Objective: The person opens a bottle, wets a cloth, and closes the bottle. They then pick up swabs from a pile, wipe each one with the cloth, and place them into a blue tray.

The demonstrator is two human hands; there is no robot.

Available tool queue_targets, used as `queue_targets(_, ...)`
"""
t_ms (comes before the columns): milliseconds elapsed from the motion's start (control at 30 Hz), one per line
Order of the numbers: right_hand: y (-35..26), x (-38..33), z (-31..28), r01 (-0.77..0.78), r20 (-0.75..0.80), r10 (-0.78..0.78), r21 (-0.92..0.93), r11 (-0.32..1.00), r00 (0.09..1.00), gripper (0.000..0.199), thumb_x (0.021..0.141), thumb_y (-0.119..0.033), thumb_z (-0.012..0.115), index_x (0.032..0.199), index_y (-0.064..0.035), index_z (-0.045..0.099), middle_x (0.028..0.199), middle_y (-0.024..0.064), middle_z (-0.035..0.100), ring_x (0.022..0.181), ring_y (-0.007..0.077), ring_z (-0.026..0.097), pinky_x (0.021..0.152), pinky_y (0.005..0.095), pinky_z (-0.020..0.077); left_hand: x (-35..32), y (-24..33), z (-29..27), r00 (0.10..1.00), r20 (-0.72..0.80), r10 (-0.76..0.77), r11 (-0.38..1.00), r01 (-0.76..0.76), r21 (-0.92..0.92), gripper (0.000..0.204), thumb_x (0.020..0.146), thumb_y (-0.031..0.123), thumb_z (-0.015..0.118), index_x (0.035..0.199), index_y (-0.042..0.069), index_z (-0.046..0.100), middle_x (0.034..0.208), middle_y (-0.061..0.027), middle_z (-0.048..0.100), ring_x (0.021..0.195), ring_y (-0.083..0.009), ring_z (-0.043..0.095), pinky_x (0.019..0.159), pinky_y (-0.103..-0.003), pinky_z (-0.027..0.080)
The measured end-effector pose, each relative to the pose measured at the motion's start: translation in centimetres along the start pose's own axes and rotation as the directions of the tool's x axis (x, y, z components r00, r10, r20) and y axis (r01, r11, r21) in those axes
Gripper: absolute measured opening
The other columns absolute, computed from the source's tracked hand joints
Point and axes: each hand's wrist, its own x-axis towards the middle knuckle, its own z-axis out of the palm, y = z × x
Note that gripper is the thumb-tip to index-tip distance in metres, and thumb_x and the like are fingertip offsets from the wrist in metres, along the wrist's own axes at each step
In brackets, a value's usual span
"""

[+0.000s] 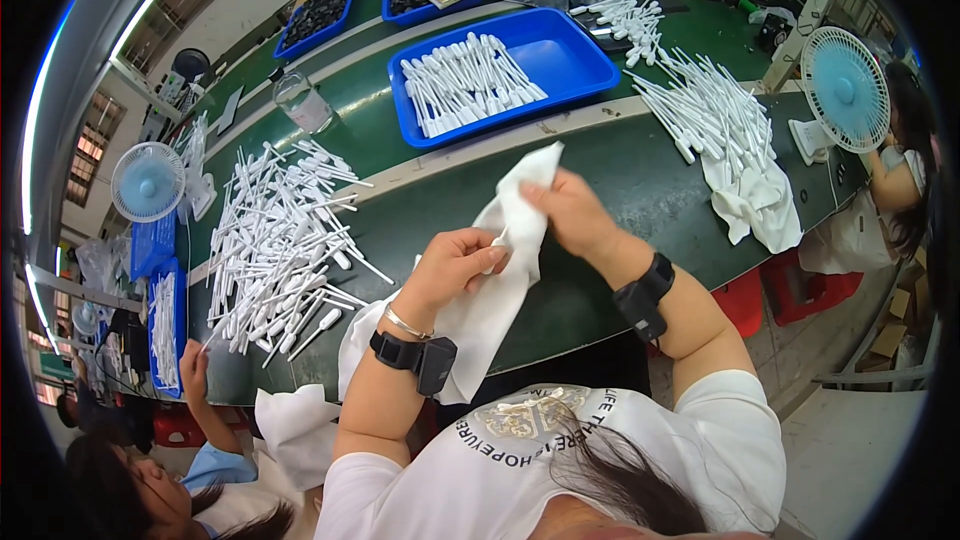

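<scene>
A white cloth hangs across my front at the table's edge, its upper corner raised between my hands. My right hand is closed on the upper part of the cloth. My left hand is closed in a pinch, with the small end of a white stick showing at its fingertips against the cloth; most of that piece is hidden. To the left lies a big loose pile of white bulb-ended sticks. A blue tray beyond my hands holds more of these sticks in neater rows.
At the right, a stack of white sticks lies beside a crumpled cloth. Fans stand at the right and left. A clear bottle stands behind the pile. Co-workers sit at both sides; one hand holds a stick.
</scene>
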Motion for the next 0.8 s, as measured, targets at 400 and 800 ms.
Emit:
queue_targets(400,1.9,-1.1,2.1,0.085,0.061,-0.067,-0.372,0.924,0.996,0.020,0.087,-0.013,0.053,0.102,-0.0007,0.055,0.094,0.0053,0.060,0.084,0.0116,0.057,0.073,0.0269,0.0470,-0.4,-1.5,1.9,0.847,-0.225,0.481,0.749,-0.263,0.608,0.012,0.079,0.010,0.062,0.084,0.000,0.061,0.070,0.0006,0.059,0.053,-0.0093,0.052,0.052,-0.024,0.043)
queue_targets(800,1.1,0.3,-0.2,0.138,-0.215,-0.101,0.163,0.977,0.971,0.024,0.089,-0.020,0.052,0.102,0.0004,0.055,0.091,0.0056,0.060,0.080,0.0113,0.058,0.071,0.0267,0.0474,-0.5,-0.5,1.4,0.968,-0.249,0.020,0.997,-0.002,0.072,0.012,0.078,0.007,0.061,0.088,0.001,0.061,0.072,-0.0010,0.058,0.061,-0.0076,0.054,0.048,-0.021,0.041)
